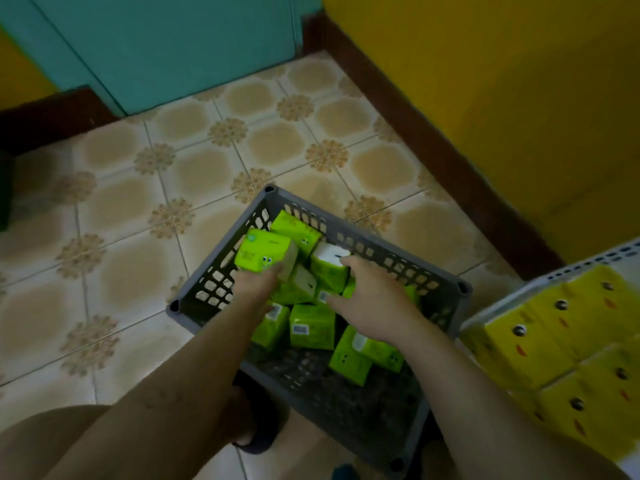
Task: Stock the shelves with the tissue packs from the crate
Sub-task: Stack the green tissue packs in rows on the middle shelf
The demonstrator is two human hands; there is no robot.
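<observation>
Both my arms reach down into the gray crate (367, 239), which sits on the patterned tile floor (138, 202) in front of me. My left grip (258, 284) is closed on the near end of a green tissue pack (265, 251), which is raised and tilted above the others by the crate's left wall. My right grip (367, 296) is spread wide over a white-topped pack (329, 263) in the middle of the pile, with the fingers bent over its top and the thumb stretched out along its near side. More green packs (311, 325) lie loose and at odd angles beneath both hands, filling the far half of the crate. To my right, yellow tissue packs (554, 341) stand in rows on a white shelf (588, 259). My sandalled foot (256, 420) is planted just beside the crate's near left side.
</observation>
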